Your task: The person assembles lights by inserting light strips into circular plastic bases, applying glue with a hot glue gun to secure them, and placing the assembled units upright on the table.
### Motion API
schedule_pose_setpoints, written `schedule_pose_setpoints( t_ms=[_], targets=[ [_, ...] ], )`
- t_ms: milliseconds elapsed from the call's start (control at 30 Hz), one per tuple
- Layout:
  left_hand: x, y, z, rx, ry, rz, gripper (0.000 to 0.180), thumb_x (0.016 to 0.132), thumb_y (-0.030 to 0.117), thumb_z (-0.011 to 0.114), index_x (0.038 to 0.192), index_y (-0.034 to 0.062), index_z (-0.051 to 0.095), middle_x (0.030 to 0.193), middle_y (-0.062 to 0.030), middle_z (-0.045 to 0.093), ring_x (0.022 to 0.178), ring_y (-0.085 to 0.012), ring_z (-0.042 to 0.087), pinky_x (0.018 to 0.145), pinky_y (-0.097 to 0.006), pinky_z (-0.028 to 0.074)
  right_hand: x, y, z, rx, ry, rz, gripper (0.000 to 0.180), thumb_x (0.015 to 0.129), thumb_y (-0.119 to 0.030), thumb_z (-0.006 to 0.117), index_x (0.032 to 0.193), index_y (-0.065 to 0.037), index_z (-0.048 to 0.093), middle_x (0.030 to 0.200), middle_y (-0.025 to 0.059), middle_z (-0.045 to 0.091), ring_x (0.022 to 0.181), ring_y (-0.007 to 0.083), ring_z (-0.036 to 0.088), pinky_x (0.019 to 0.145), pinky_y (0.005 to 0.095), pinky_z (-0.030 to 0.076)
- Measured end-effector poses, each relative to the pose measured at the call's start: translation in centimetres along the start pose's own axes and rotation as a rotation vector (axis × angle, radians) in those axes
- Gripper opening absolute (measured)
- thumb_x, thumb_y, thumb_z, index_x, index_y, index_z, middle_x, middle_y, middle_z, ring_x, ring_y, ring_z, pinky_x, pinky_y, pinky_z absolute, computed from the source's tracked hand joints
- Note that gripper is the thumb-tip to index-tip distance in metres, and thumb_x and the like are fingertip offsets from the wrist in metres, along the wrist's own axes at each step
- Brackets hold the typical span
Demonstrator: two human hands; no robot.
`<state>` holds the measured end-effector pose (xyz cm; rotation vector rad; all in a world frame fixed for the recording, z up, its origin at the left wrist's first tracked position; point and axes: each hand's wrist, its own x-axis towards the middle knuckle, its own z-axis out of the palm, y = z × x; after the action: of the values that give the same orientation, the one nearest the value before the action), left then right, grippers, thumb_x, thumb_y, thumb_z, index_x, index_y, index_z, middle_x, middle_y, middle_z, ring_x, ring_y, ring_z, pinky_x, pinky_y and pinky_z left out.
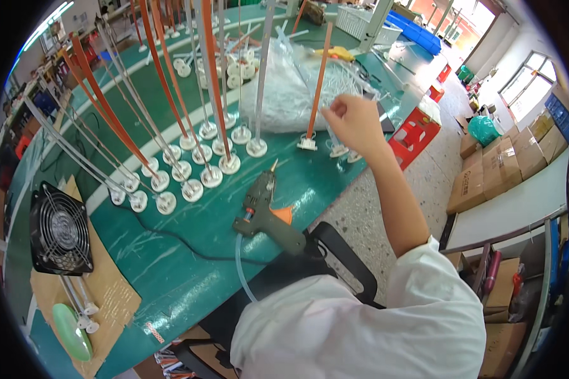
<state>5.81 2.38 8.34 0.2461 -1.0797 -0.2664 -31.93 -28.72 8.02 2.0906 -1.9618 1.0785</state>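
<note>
One hand [358, 125] apparently beside orange rod [321, 82]

The table [316, 172] is green; some rods [320, 82] orange; bases [256, 150] white.

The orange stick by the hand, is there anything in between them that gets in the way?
Nothing that I can see. The right hand is just right of the orange stick, though I can't tell if they touch. The clear plastic bag is behind the stick, not between them.
</note>
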Motion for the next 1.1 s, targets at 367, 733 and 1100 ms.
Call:
schedule_pose_setpoints(
  t_ms=[367,733,1100],
  targets=[
    [-12.7,-6.3,8.3,-0.191,-1.191,-0.85,0.021,0.096,0.012,0.057,0.108,-0.003,0.066,0.105,-0.0212,0.066,0.101,-0.0382,0.06,0.091,-0.042,0.048,-1.3,-3.2,0.5,-0.338,-0.225,0.068,0.04,0.083,-0.04,0.063,0.073,-0.002,0.072,0.069,0.0193,0.067,0.068,0.04,0.067,0.066,0.0479,0.055],
    [-15.5,-4.7,7.2,-0.143,-1.127,-0.878,0.018,0.098,0.01,0.054,0.106,-0.0023,0.064,0.099,-0.0217,0.064,0.092,-0.0352,0.063,0.084,-0.042,0.049,-2.4,-2.8,2.1,-0.109,-0.071,0.005,0.025,0.075,-0.025,0.068,0.069,-0.001,0.072,0.062,0.0186,0.065,0.064,0.0375,0.066,0.065,0.0455,0.054],
    [-10.4,-5.6,8.0,0.018,-1.374,-1.061,0.034,0.09,0.015,0.065,0.12,0.0,0.061,0.118,-0.0213,0.062,0.097,-0.0298,0.066,0.082,-0.037,0.053,-5.9,-4.8,-2.2,0.583,0.244,0.021,0.01,0.081,-0.005,0.069,0.075,0.004,0.07,0.061,0.011,0.067,0.053,0.0162,0.064,0.053,0.0296,0.048]
  ],
)
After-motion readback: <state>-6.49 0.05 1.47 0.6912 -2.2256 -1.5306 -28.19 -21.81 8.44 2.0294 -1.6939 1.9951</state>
